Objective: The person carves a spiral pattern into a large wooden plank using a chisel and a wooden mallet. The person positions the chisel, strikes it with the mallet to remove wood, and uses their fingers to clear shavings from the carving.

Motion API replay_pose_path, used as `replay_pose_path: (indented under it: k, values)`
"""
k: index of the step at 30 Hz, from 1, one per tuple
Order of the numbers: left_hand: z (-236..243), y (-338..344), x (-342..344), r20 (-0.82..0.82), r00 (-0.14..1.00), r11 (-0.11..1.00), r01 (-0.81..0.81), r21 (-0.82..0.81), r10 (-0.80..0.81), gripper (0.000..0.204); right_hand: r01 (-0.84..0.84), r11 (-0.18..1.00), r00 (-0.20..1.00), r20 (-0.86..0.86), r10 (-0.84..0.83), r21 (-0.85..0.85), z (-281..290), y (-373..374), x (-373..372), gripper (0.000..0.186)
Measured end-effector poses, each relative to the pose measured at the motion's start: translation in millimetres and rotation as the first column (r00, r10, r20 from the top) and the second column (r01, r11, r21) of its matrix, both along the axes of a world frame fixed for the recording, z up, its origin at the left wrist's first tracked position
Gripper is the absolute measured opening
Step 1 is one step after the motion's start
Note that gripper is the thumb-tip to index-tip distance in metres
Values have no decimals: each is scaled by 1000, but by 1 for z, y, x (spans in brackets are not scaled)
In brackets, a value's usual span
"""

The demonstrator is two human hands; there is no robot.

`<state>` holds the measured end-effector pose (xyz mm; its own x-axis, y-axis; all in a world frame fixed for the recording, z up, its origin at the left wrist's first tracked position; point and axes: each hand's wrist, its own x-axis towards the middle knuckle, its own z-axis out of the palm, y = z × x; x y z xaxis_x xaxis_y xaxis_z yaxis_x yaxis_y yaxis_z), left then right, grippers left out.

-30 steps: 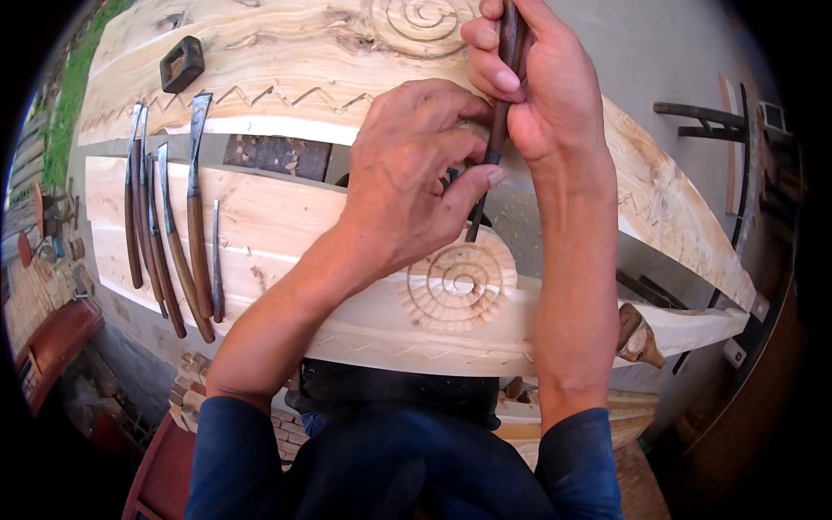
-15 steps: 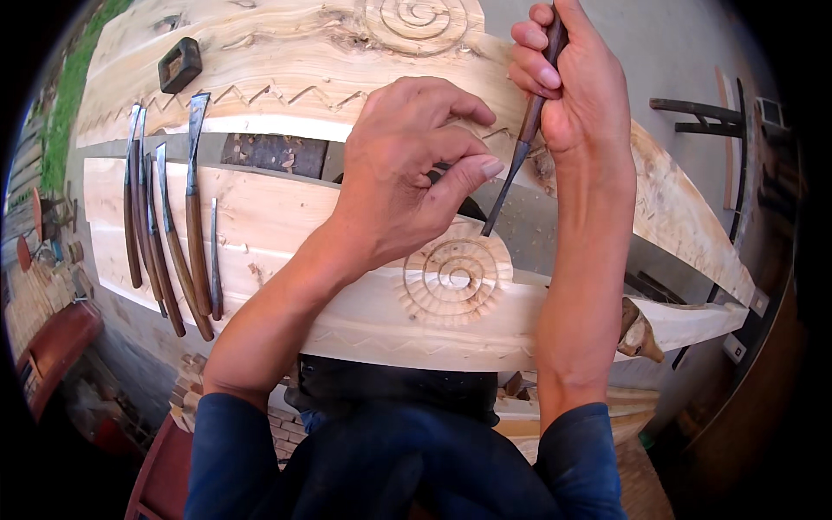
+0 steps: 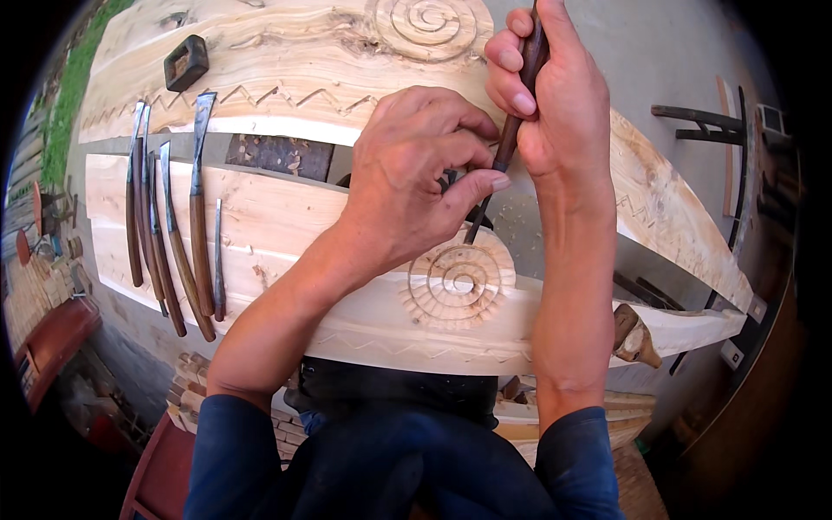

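My right hand [image 3: 563,113] is wrapped around the dark wooden handle of a carving chisel [image 3: 510,143], held tilted with its blade pointing down. The blade's tip meets the upper rim of a round spiral carving [image 3: 461,282] on the near pale wooden plank [image 3: 303,208]. Curled in from the left, my left hand [image 3: 416,165] pinches the lower part of the chisel between thumb and fingers; its fingertips are partly hidden. Grooves and short radial cuts mark the spiral's outer ring.
Several wood-handled chisels [image 3: 178,234] lie across the plank's left part. Behind it, a second plank [image 3: 286,52] bears a zigzag line, another spiral and a small dark hollow block [image 3: 186,63]. A wooden mallet-like piece [image 3: 637,336] sits right of my right forearm.
The chisel has shifted left and down, its tip now at the carving's upper rim. My left hand has closed in on its shaft.
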<state>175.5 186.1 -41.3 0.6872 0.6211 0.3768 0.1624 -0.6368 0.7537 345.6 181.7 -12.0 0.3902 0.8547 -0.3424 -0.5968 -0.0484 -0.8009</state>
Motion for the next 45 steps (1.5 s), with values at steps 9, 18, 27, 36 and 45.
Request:
replay_pose_path:
  k: [9,18,27,36,45]
  values:
    - [-7,1,3,71,997,999,-31,-31,33,14,-120,993,993,-6,120,-21,-4,9,-12,42]
    - [0,0,4,50,999,999,2,-37,0,10,-41,987,992,-124,21,-154,-12,7,16,37]
    - [-1,2,2,30,1000,1000,-5,-6,5,12,-20,1000,1000,3,20,23,-1,0,8,43]
    - [-2,1,3,47,998,999,-34,13,33,11,-26,1000,998,55,26,1,6,-5,-4,46]
    - [-3,-1,-1,292,893,937,-298,-185,341,9,-224,951,901,328,285,-213,19,26,-51,45]
